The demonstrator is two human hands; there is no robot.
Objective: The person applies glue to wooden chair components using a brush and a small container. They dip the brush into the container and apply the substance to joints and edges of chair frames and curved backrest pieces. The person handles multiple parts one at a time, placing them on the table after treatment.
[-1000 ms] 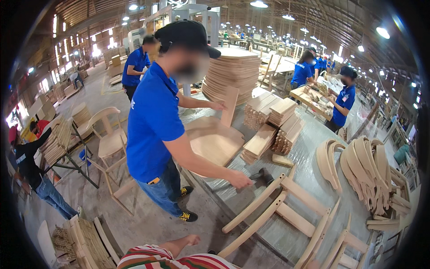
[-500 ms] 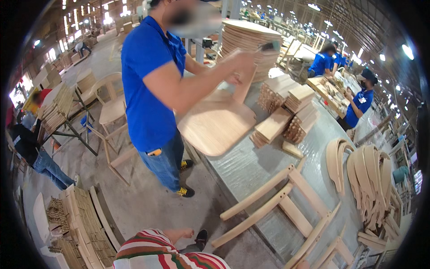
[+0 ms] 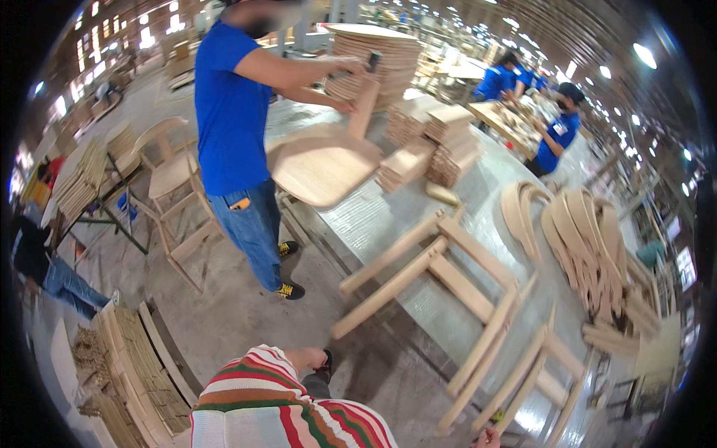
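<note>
At the bottom edge, my right hand (image 3: pixel 488 438) shows only in part, its fingers curled; what they hold, if anything, I cannot make out. Beside it are the end of a small wooden frame (image 3: pixel 549 373) and a little yellow-green object (image 3: pixel 499 416). A larger pale wooden chair frame (image 3: pixel 463 287) lies on the table, its two legs jutting past the near edge. My left arm hangs down in a striped sleeve (image 3: pixel 258 373); my left hand (image 3: pixel 308 360) is low beside a dark shoe, its fingers unclear.
Across the table a co-worker (image 3: pixel 231 112) in blue holds a dark tool (image 3: pixel 374 61) at an upright board (image 3: pixel 364 108) over a wooden seat panel (image 3: pixel 326 168). Wood block stacks (image 3: pixel 409 160) and curved parts (image 3: pixel 586 239) occupy the table. Piled slats (image 3: pixel 134 373) stand left.
The view has shifted, so the table and frames sit farther left and higher. My right hand shows more at the bottom edge. The co-worker's hands have moved to the board's top with the tool.
</note>
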